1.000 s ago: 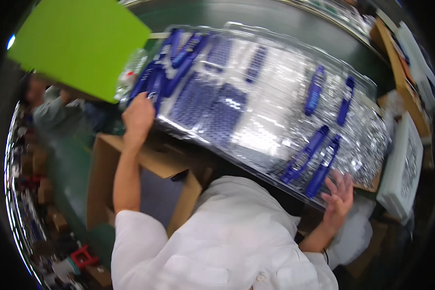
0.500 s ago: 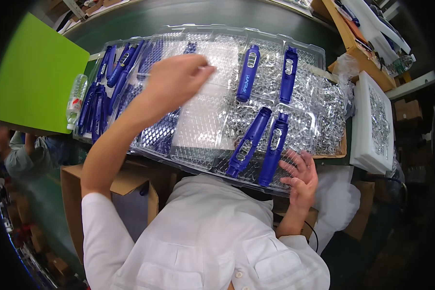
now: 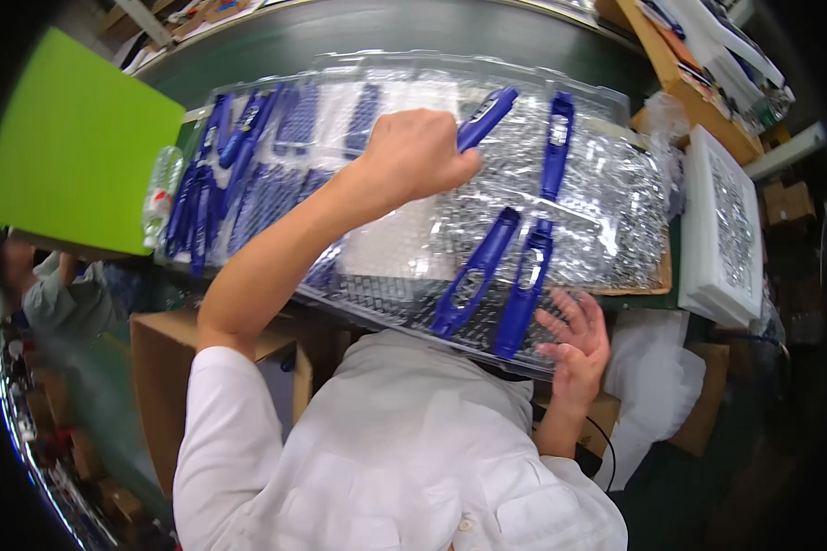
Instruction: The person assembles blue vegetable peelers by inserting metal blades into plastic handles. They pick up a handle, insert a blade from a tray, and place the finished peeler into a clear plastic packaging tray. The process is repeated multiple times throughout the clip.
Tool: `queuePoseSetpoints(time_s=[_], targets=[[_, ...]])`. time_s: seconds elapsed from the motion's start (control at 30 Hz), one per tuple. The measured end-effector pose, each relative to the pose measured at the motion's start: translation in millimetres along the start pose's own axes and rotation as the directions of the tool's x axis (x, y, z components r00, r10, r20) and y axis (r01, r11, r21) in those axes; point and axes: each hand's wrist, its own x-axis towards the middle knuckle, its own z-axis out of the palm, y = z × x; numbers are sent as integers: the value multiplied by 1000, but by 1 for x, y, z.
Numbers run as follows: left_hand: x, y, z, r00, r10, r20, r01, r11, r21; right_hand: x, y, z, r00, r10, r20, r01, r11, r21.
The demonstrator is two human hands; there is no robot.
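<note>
My left hand [image 3: 421,154], reaching across the clear plastic tray [image 3: 377,317], is closed around the lower end of a blue pen-shaped plastic casing [image 3: 490,117]. That casing slants up to the right, with a window near its top. Beside it in the tray lies another blue windowed casing [image 3: 555,151]. Two more, a slanted casing [image 3: 476,274] and a steeper casing [image 3: 526,286], lie in the near compartments. My right hand [image 3: 576,349] is at the tray's near right corner, fingers spread and slightly blurred, apart from the nearest casing.
At the tray's left end several blue casings [image 3: 193,207] are heaped, with a plastic bottle [image 3: 163,197] and a green panel [image 3: 73,147] beyond. Many small shiny parts [image 3: 627,207] show at the right, near a white foam tray [image 3: 698,230]. A cardboard box [image 3: 161,386] stands below the table edge.
My left hand has moved right and closed on the far blue casing, which now tilts with its top to the right. My right hand has stayed almost in place.
</note>
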Motion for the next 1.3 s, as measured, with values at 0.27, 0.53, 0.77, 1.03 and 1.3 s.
queuePoseSetpoints(time_s=[0.27, 0.53, 0.77, 1.03, 1.3], targets=[[-97, -119, -124, 778, -448, -440, 130, 800, -586, 0, -7, -2, 998, -44, 52, 40, 997, 71], [-220, -230, -102, 687, -691, -224, 485, 666, -567, -3, -13, -5, 991, -106, 76, 102, 993, 52], [-254, -249, -13, 759, -602, -247, 585, 798, -145, -7, -7, -6, 980, -194, 45, 192, 981, 27], [-256, -261, 16, 794, -512, -328, 597, 758, 262, -15, -5, 6, 952, -305, -26, 303, 951, -53], [-271, -271, 14, 798, -454, -396, 572, 777, 262, -15, -4, -16, 953, -304, 7, 303, 945, -124]])
